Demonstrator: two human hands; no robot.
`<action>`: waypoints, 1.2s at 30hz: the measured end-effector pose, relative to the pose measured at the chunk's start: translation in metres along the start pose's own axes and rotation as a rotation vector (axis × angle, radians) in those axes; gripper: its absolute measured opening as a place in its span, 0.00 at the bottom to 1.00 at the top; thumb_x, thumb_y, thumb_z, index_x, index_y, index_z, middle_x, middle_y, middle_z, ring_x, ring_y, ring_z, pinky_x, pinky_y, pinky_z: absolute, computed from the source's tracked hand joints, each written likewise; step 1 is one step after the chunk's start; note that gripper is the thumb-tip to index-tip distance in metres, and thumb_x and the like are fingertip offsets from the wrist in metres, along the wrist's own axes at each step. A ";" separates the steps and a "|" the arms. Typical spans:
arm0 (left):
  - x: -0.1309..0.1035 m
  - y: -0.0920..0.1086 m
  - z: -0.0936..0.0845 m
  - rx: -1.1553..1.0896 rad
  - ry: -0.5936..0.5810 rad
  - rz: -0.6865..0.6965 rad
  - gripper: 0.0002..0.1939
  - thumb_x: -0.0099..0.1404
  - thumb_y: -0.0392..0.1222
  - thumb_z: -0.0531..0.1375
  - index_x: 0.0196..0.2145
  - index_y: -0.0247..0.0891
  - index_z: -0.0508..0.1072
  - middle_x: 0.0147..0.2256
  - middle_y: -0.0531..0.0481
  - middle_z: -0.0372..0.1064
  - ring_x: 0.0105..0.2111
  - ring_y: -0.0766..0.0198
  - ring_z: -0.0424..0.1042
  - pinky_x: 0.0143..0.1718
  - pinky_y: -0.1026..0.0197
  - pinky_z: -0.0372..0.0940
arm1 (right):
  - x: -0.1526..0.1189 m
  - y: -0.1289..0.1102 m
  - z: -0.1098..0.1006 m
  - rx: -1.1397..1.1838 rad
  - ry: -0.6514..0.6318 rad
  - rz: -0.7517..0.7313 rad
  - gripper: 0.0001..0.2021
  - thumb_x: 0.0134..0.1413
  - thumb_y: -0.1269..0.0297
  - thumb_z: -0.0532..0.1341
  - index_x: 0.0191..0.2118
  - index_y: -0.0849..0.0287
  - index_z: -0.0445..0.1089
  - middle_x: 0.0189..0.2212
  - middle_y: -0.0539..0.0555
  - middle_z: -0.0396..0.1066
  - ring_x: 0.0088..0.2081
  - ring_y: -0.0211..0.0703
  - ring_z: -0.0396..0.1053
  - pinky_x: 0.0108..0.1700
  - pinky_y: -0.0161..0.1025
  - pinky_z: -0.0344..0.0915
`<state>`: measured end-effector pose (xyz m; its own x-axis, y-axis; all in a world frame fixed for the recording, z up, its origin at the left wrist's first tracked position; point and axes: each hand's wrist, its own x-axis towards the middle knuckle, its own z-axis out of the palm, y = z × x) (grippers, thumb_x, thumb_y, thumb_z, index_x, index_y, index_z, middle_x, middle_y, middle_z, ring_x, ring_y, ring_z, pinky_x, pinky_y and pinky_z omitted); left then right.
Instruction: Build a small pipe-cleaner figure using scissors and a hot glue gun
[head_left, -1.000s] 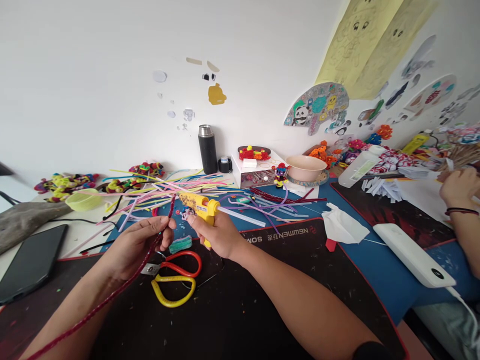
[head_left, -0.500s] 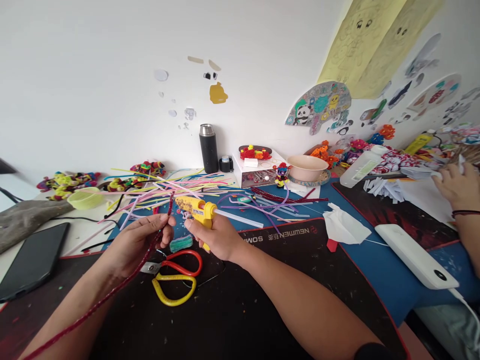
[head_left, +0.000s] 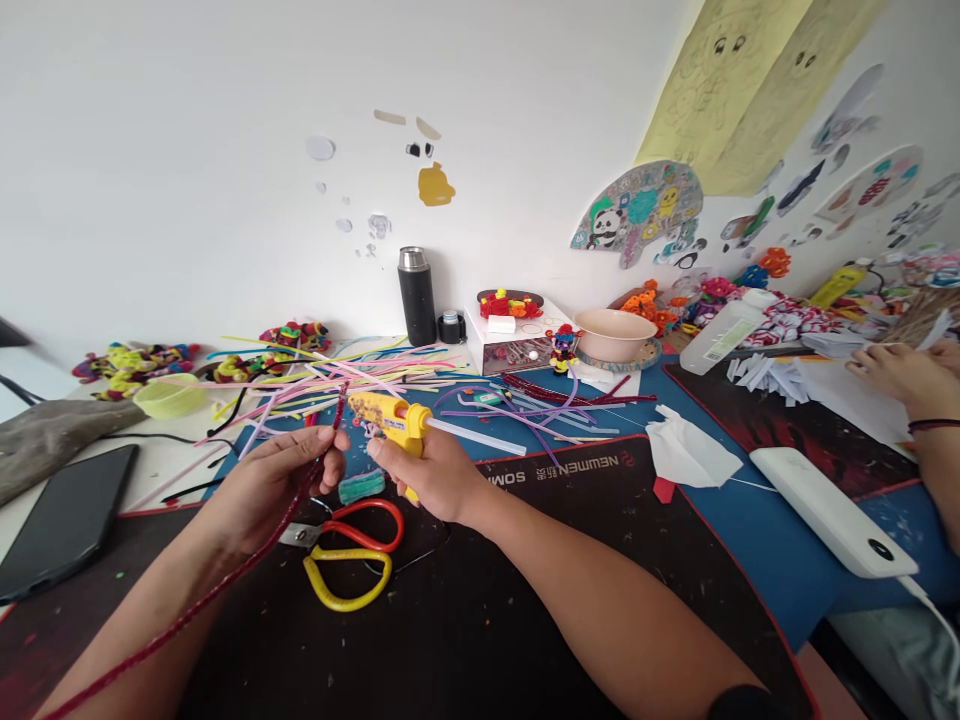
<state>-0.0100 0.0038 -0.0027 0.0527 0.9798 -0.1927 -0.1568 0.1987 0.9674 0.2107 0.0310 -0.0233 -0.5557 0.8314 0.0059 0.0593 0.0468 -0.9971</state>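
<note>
Head view: I logged remotely one left hand [head_left: 271, 478], which pinched a dark-red fuzzy stem [head_left: 301, 495]; one right hand [head_left: 431, 475], which gripped a yellow glue gun [head_left: 390, 415], nozzle [head_left: 355, 403] close beside the stem's top; scissors [head_left: 348, 556], which lay on the black mat [head_left: 487, 640].

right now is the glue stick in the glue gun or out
In, partly: the glue stick juts from the back of the yellow glue gun.

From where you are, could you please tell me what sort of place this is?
Probably a craft workspace: a yellow glue gun in the right hand, many coloured pipe cleaners, and scissors.
</note>
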 end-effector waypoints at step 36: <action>-0.001 0.002 0.002 0.032 0.007 -0.001 0.24 0.51 0.60 0.80 0.29 0.35 0.84 0.19 0.48 0.73 0.21 0.64 0.67 0.23 0.64 0.64 | -0.001 -0.006 0.000 0.004 0.011 -0.009 0.26 0.64 0.35 0.64 0.30 0.54 0.63 0.22 0.48 0.63 0.26 0.41 0.66 0.30 0.38 0.61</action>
<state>-0.0083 0.0033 0.0000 0.0461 0.9798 -0.1944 -0.1255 0.1988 0.9720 0.2113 0.0300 -0.0172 -0.5469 0.8370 0.0161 0.0507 0.0523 -0.9973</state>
